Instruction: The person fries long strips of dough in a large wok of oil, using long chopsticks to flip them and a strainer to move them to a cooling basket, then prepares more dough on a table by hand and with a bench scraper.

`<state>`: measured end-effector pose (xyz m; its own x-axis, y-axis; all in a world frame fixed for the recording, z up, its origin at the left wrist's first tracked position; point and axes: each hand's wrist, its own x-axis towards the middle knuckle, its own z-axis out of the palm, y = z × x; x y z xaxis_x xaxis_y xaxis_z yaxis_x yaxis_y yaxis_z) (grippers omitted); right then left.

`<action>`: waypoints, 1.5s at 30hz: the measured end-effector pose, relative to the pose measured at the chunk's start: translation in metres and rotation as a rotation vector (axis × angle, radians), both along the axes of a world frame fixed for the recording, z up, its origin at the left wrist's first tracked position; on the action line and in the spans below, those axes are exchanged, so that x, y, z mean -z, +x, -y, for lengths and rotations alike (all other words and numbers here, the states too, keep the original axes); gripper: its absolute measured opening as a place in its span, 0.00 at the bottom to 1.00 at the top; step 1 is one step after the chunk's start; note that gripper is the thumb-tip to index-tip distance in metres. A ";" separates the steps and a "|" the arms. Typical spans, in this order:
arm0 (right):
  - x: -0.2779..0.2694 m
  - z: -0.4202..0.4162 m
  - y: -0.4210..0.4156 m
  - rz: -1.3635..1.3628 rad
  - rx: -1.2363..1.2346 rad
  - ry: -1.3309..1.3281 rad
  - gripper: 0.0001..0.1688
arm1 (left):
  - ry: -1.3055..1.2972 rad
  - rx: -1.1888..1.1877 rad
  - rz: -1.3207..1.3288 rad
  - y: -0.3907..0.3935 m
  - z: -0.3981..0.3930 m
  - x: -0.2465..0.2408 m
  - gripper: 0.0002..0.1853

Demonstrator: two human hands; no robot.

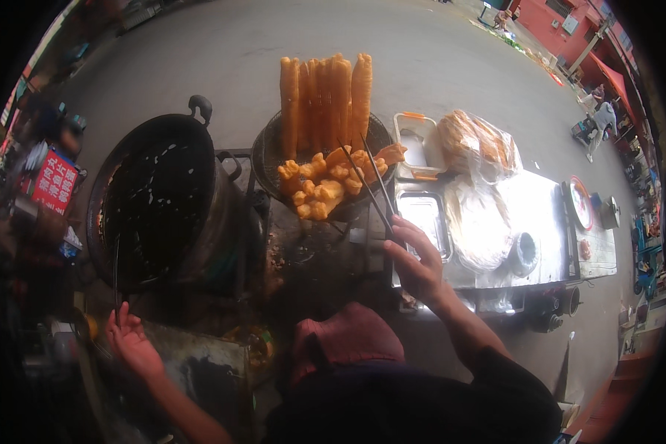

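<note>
My left hand [136, 344] grips a thin dark rod [116, 277] whose far end reaches over the near rim of a large black wok [219, 194]. Dark oil [150, 188] fills the wok. My right hand [419, 266] holds two long thin sticks [369, 188], either chopsticks or tongs, spread apart. Their tips are at a heap of short fried dough pieces [322, 191] in a round wire basket [263, 144]; contact cannot be made out. Several long fried dough sticks [324, 105] stand upright in a row at the basket's far side.
A metal table [541, 222] at right bears a white plastic basket [398, 139], a clear bag of fried dough [472, 139], a shiny tray [448, 238], plastic bags [474, 227] and a roll [525, 254]. A dark-topped counter [172, 333] lies near my left forearm. People are farther off along the street.
</note>
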<state>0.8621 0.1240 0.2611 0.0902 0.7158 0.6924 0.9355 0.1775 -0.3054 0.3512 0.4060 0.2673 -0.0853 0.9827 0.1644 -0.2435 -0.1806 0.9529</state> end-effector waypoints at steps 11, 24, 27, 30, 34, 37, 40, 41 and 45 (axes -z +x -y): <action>0.008 -0.004 0.004 -0.019 -0.094 -0.049 0.26 | -0.046 -0.066 0.027 0.014 0.007 -0.005 0.20; 0.004 -0.016 -0.010 -0.060 -0.205 -0.017 0.26 | -0.030 -0.048 -0.009 0.024 0.014 -0.005 0.19; 0.004 -0.015 -0.007 -0.085 -0.197 -0.046 0.26 | -0.045 -0.070 -0.012 0.030 0.012 -0.008 0.19; 0.008 -0.016 -0.002 -0.078 -0.192 -0.040 0.26 | -0.055 -0.082 -0.008 0.037 0.010 -0.008 0.18; 0.014 -0.019 -0.001 -0.068 -0.203 -0.038 0.27 | -0.052 -0.079 -0.003 0.031 0.011 -0.013 0.16; 0.018 -0.021 -0.007 -0.127 -0.218 0.003 0.26 | -0.005 -0.033 -0.037 0.040 0.012 -0.014 0.14; 0.015 -0.023 -0.017 -0.168 -0.193 0.063 0.25 | -0.036 -0.075 -0.054 0.060 0.010 -0.013 0.13; 0.013 -0.025 -0.022 -0.168 -0.184 0.078 0.25 | -0.032 -0.060 -0.071 0.062 0.010 -0.013 0.13; 0.004 -0.045 -0.054 -0.220 -0.270 0.123 0.25 | -0.029 -0.047 -0.074 0.054 0.014 -0.004 0.12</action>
<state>0.8083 0.1692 0.2567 0.0653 0.6466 0.7600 0.7642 0.4574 -0.4548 0.4052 0.3918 0.2708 -0.1205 0.9823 0.1432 -0.1637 -0.1619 0.9731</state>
